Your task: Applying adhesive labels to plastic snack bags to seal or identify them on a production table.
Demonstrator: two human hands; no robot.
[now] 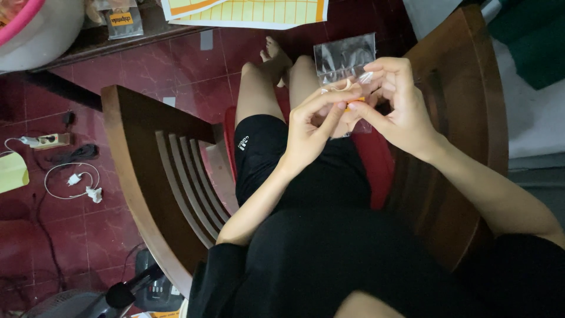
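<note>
Fingers (338,97) of the left hand (312,126) were pinched on a small pale piece (344,85) at the mouth of a clear bag (344,56); the right hand (397,100) gripped the bag's edge, fingers curled shut on it. The bag was held above the lap, both hands touching. Setting: wooden chair (147,153), red floor tiles (106,229), white cable (73,179) on the floor well apart.

clear plastic bag (344,58), dark brown wooden chair (154,153), maroon floor tiles (194,65)
</note>
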